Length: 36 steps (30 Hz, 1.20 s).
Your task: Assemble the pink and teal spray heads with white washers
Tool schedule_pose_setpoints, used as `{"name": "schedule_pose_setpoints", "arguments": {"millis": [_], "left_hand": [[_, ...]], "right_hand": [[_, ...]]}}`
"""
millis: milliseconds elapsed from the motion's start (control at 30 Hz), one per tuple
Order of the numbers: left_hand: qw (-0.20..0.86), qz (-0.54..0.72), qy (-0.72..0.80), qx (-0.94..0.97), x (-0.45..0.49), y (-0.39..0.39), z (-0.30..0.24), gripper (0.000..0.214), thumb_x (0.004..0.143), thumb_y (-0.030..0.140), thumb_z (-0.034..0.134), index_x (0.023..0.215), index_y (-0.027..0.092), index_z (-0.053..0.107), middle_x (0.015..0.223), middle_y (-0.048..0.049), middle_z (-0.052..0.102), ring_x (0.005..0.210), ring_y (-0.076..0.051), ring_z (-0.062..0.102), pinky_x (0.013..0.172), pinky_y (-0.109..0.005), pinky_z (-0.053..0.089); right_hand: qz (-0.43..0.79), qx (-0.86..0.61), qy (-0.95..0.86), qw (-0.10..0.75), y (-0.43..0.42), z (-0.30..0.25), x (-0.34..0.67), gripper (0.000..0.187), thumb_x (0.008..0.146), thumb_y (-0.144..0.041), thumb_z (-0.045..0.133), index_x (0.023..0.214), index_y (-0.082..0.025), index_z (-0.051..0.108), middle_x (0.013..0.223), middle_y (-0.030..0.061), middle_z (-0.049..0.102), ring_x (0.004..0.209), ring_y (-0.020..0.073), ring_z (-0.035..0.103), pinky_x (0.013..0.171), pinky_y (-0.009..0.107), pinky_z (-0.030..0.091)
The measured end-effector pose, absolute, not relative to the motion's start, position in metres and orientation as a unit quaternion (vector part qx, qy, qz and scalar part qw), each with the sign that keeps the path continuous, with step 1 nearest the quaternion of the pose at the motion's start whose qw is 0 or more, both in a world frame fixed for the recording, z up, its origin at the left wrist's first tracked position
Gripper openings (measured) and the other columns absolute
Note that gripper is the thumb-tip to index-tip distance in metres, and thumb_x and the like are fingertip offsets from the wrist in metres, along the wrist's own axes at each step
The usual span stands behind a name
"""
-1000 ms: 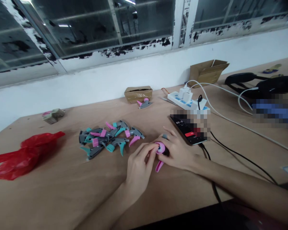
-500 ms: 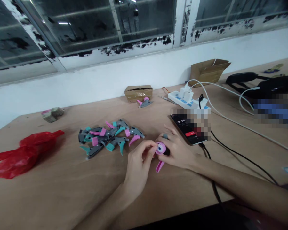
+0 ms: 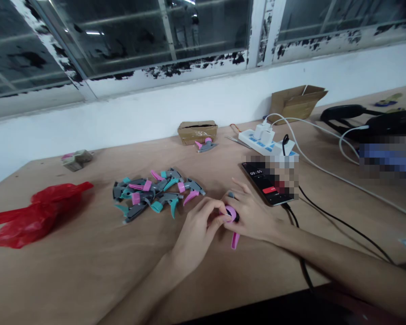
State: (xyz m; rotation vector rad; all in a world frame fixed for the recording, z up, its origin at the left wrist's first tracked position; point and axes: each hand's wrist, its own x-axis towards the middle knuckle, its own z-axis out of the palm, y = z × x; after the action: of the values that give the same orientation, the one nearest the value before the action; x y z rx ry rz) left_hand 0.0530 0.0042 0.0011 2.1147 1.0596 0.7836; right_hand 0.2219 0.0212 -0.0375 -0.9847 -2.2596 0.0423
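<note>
My right hand [image 3: 252, 212] is wrapped round a trigger spray head with a pink collar [image 3: 232, 212]. The collar's open end faces left, and a pink trigger sticks out below the fingers; most of the body is hidden in the palm. At the mouth of the collar, my left hand [image 3: 203, 221] is closed in a pinch of thumb and forefinger. A whitish speck shows by those fingertips, too small to name. Left of both hands lies a pile of spray heads [image 3: 155, 192], grey with pink or teal collars and triggers.
A phone [image 3: 265, 183] with a cable lies just beyond my right hand. Farther back are a power strip [image 3: 257, 140], a small cardboard box [image 3: 198, 133] with one spray head [image 3: 206, 145] before it, and a larger box [image 3: 296, 104]. A red plastic bag [image 3: 43, 214] lies far left.
The spray head has turned slightly, and its trigger sits a little farther right. My left fingertips now cover more of the collar's mouth, where a white ring showed before.
</note>
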Motion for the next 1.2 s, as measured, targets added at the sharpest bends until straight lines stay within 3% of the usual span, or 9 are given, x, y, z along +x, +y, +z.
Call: {"name": "schedule_pose_setpoints", "arguments": {"millis": [267, 400, 500, 633, 767, 867, 1067, 1200], "left_hand": [[0.246, 0.355, 0.394, 0.811, 0.058, -0.005, -0.003, 0.008, 0.087, 0.014, 0.046, 0.083, 0.02, 0.05, 0.099, -0.0047, 0.062, 0.088, -0.017, 0.059, 0.077, -0.032, 0.049], [0.19, 0.395, 0.407, 0.801, 0.057, -0.007, -0.003, 0.009, 0.088, 0.017, 0.046, 0.082, 0.02, 0.052, 0.103, -0.0056, 0.061, 0.095, -0.018, 0.058, 0.081, -0.033, 0.05], [0.152, 0.415, 0.423, 0.791, 0.054, -0.005, -0.003, 0.008, 0.088, 0.019, 0.049, 0.082, 0.02, 0.054, 0.099, -0.0051, 0.059, 0.096, -0.018, 0.058, 0.078, -0.032, 0.051], [0.193, 0.422, 0.438, 0.77, 0.052, 0.0, -0.006, 0.006, 0.087, 0.02, 0.052, 0.083, 0.02, 0.056, 0.082, -0.0005, 0.061, 0.077, -0.014, 0.061, 0.069, -0.026, 0.052], [0.269, 0.461, 0.443, 0.72, 0.052, 0.003, -0.011, 0.008, 0.085, 0.025, 0.055, 0.092, 0.02, 0.057, 0.088, -0.0012, 0.064, 0.078, -0.014, 0.064, 0.07, -0.027, 0.054], [0.307, 0.467, 0.45, 0.697, 0.05, 0.006, -0.012, 0.012, 0.084, 0.027, 0.056, 0.094, 0.021, 0.06, 0.092, -0.002, 0.066, 0.081, -0.015, 0.065, 0.07, -0.028, 0.055], [0.334, 0.445, 0.467, 0.687, 0.048, 0.01, -0.004, 0.015, 0.084, 0.031, 0.056, 0.09, 0.021, 0.066, 0.09, -0.0024, 0.068, 0.079, -0.015, 0.063, 0.066, -0.026, 0.055], [0.354, 0.44, 0.463, 0.683, 0.049, 0.011, 0.0, 0.015, 0.084, 0.03, 0.056, 0.086, 0.021, 0.067, 0.086, -0.0021, 0.068, 0.075, -0.014, 0.062, 0.061, -0.023, 0.053]], "right_hand": [[0.037, -0.411, -0.846, 0.339, 0.024, -0.036, 0.225, 0.024, 0.08, -0.043, 0.053, 0.077, -0.02, 0.051, 0.074, 0.0007, 0.059, 0.077, 0.0193, 0.056, 0.101, 0.048, 0.027], [0.076, -0.423, -0.832, 0.351, 0.027, -0.033, 0.23, 0.014, 0.079, -0.032, 0.055, 0.081, -0.019, 0.052, 0.079, 0.0022, 0.06, 0.082, 0.0209, 0.056, 0.096, 0.047, 0.034], [0.122, -0.434, -0.817, 0.36, 0.03, -0.032, 0.234, 0.012, 0.079, -0.022, 0.052, 0.09, -0.019, 0.052, 0.096, 0.0074, 0.059, 0.092, 0.0228, 0.055, 0.087, 0.042, 0.043], [0.154, -0.418, -0.813, 0.375, 0.031, -0.033, 0.236, 0.021, 0.079, -0.018, 0.052, 0.099, -0.018, 0.05, 0.109, 0.0105, 0.051, 0.103, 0.0234, 0.052, 0.09, 0.04, 0.043], [0.182, -0.435, -0.788, 0.396, 0.03, -0.037, 0.234, 0.03, 0.08, -0.021, 0.054, 0.108, -0.017, 0.044, 0.104, 0.0104, 0.053, 0.096, 0.0225, 0.055, 0.085, 0.04, 0.046], [0.179, -0.447, -0.779, 0.401, 0.029, -0.037, 0.233, 0.026, 0.082, -0.025, 0.053, 0.105, -0.017, 0.043, 0.098, 0.0092, 0.054, 0.089, 0.0219, 0.057, 0.08, 0.04, 0.048], [0.089, -0.424, -0.813, 0.389, 0.026, -0.033, 0.231, 0.016, 0.085, -0.031, 0.053, 0.095, -0.019, 0.051, 0.126, 0.0139, 0.044, 0.119, 0.0274, 0.042, 0.095, 0.048, 0.04], [0.07, -0.415, -0.827, 0.372, 0.023, -0.032, 0.229, 0.021, 0.084, -0.038, 0.056, 0.093, -0.019, 0.056, 0.125, 0.0115, 0.049, 0.114, 0.0267, 0.046, 0.093, 0.048, 0.041]]}}
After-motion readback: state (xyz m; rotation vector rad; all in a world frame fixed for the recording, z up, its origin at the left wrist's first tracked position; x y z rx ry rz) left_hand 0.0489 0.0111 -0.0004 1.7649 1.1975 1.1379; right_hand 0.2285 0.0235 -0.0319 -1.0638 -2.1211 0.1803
